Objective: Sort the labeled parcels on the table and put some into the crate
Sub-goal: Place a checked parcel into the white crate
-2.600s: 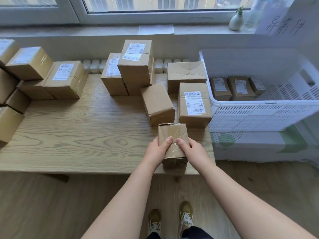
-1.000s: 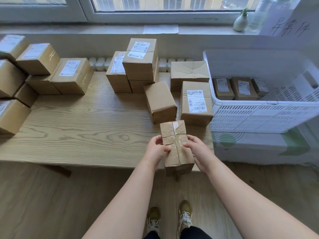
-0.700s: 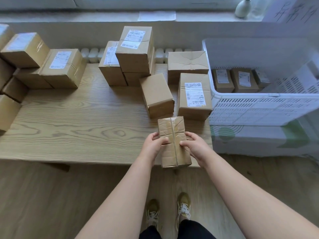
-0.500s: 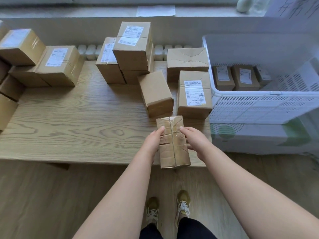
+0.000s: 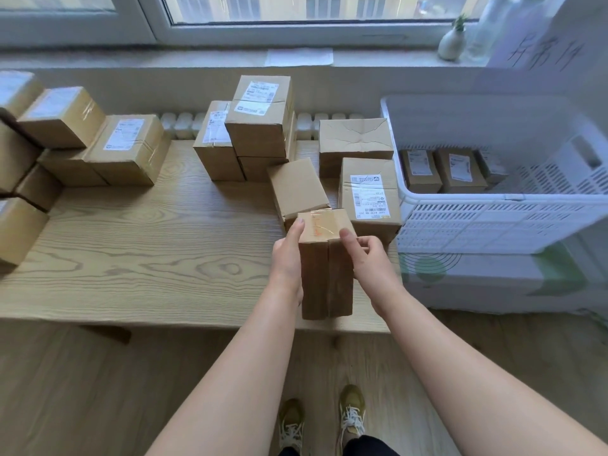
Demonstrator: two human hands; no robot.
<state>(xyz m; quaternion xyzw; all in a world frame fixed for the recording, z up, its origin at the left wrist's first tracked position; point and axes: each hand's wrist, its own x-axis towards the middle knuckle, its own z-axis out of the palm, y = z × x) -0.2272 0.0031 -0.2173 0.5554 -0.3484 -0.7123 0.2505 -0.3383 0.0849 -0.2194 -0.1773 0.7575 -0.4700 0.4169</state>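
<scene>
One parcel [image 5: 327, 278] held | wooden table [image 5: 148, 251] | crate [image 5: 493, 222] right | window [image 5: 296, 8] behind

sign [image 5: 543, 54]: 异常件 | parcel labels [image 5: 369, 196]: print too small to read

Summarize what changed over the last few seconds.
The held parcel was turned from seam face up to standing on end, taped end up. The left hand and right hand still hold its sides. The stacked parcels and crate stayed put.

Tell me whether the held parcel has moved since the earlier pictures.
Yes. The held parcel has been turned and shifted slightly from the table's near edge toward the plain parcel.
</scene>
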